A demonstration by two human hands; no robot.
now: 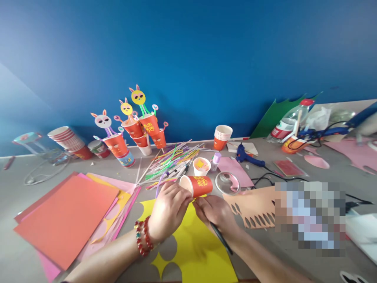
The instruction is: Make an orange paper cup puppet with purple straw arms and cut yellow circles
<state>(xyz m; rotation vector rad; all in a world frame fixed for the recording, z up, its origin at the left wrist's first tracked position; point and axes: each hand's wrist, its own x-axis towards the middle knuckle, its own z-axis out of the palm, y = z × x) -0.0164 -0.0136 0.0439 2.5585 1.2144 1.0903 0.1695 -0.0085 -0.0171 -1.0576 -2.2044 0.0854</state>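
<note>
A red paper cup (pixel 202 186) with yellow lettering is tipped on its side, its open mouth facing left, above a yellow sheet with round holes (pixel 203 243). My left hand (pixel 169 210), with red bead bracelets (pixel 143 236) at the wrist, is closed on the cup's near side by the rim. A purple straw (pixel 160 184) stands up behind its fingers; whether they hold it I cannot tell. My right hand (pixel 216 214) is closed around a slim black pen-like tool (pixel 221 238), its fingertips close under the cup. The tool's tip is hidden.
Coloured straws (pixel 173 163) lie heaped behind the cup, near a small white tub (pixel 202 166) and a tape roll (pixel 227 183). Orange paper (pixel 67 220) is stacked at left. Bunny-topped cups (pixel 116 144) stand at the back. A blue glue gun (pixel 247 156) trails its cord at right.
</note>
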